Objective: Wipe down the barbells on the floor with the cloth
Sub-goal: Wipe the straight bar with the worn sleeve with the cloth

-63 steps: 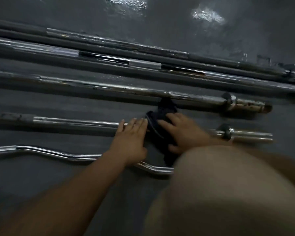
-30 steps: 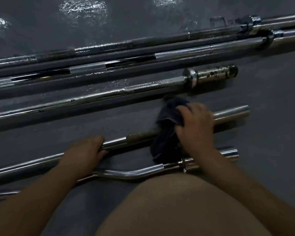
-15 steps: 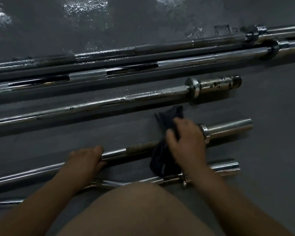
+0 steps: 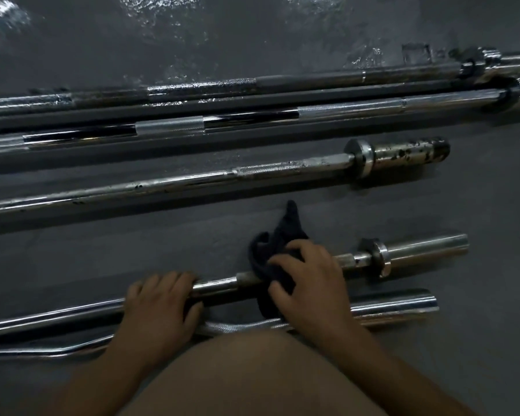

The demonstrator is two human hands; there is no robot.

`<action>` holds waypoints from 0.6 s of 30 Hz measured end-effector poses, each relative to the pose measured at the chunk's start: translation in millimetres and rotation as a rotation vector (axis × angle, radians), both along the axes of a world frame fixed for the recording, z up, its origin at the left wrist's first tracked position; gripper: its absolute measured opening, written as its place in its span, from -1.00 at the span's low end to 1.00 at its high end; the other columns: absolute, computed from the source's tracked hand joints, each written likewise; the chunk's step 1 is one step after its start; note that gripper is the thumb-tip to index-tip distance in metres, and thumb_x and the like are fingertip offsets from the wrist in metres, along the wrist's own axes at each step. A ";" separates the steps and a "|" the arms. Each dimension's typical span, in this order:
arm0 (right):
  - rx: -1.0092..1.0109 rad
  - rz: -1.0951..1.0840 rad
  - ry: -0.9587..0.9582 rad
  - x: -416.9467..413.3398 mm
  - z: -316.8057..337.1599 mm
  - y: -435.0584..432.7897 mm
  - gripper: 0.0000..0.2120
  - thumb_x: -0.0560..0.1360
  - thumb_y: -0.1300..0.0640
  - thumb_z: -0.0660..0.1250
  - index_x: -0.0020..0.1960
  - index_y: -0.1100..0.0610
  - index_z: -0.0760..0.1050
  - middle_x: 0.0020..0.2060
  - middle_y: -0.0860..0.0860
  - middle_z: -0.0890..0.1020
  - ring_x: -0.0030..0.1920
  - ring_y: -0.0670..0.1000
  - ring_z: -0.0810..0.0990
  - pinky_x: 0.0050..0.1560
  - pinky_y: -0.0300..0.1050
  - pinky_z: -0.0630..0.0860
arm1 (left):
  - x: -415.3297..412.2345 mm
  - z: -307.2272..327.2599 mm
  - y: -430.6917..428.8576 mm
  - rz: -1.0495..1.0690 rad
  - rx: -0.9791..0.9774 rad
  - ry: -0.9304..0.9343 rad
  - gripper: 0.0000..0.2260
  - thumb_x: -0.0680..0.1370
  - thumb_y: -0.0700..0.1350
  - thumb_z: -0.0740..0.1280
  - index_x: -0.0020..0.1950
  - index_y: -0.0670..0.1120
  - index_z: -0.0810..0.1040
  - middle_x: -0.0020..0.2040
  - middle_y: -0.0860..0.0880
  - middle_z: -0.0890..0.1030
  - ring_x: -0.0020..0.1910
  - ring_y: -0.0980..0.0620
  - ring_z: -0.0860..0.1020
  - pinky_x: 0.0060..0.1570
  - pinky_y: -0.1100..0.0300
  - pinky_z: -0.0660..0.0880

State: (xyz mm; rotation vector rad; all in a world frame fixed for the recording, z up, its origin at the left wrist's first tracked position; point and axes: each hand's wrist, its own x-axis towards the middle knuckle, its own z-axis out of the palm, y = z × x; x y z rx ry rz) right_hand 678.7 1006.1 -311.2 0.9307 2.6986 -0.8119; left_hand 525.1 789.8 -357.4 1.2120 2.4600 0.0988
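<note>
Several chrome barbells lie side by side on the dark grey floor. My right hand (image 4: 309, 280) grips a dark cloth (image 4: 278, 244) wrapped over the shaft of the straight barbell (image 4: 418, 250) second from me, left of its collar. My left hand (image 4: 159, 310) curls over the same shaft further left. Closest to me lies a curl bar (image 4: 394, 306) with a bent shaft, partly hidden by my knee (image 4: 252, 376). Beyond the cloth is a rust-spotted barbell (image 4: 192, 181).
Two longer barbells (image 4: 252, 121) and a dark bar lie at the back, their collars (image 4: 478, 64) at the upper right. Wet glare patches (image 4: 162, 19) show on the floor behind them. Bare floor extends to the right of the bar ends.
My right hand has slid the cloth leftward along the shaft, away from the collar, so more of the shaft shows. My left hand keeps its hold on the shaft.
</note>
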 end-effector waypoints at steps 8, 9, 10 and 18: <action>0.042 -0.101 -0.117 -1.1 -14.1 -1.1 -0.47 0.37 -0.19 0.24 0.30 -0.10 0.53 0.25 0.04 0.53 0.19 0.10 0.53 0.21 0.13 0.47 | 6.1 -1.7 -9.2 -0.017 -0.034 -0.077 -0.48 0.36 0.26 0.20 0.30 0.18 0.40 0.17 0.13 0.55 0.09 0.04 0.43 0.11 0.01 0.19; -0.002 -0.025 -0.076 -0.4 -10.1 -5.8 -0.51 0.35 -0.17 0.24 0.24 -0.09 0.57 0.21 0.01 0.54 0.16 0.07 0.54 0.19 0.11 0.48 | 6.3 0.6 -9.8 -0.012 -0.039 -0.088 -0.48 0.36 0.27 0.20 0.30 0.17 0.42 0.16 0.13 0.55 0.09 0.04 0.43 0.11 0.01 0.19; -0.050 0.027 -0.036 0.9 -4.2 -1.8 -0.55 0.35 -0.14 0.24 0.19 -0.08 0.60 0.16 -0.03 0.55 0.12 0.04 0.55 0.15 0.08 0.50 | 6.9 2.3 -10.8 -0.008 -0.044 -0.097 -0.48 0.36 0.27 0.20 0.29 0.16 0.44 0.15 0.13 0.56 0.08 0.04 0.42 0.12 0.02 0.20; 0.073 -0.040 -0.124 0.3 -15.9 0.4 -0.47 0.36 -0.19 0.26 0.28 -0.07 0.56 0.23 0.11 0.55 0.20 0.15 0.53 0.16 0.09 0.46 | 1.0 3.8 -6.7 0.000 -0.083 -0.157 -0.51 0.38 0.27 0.19 0.28 0.20 0.41 0.19 0.15 0.53 0.10 0.04 0.42 0.10 0.03 0.20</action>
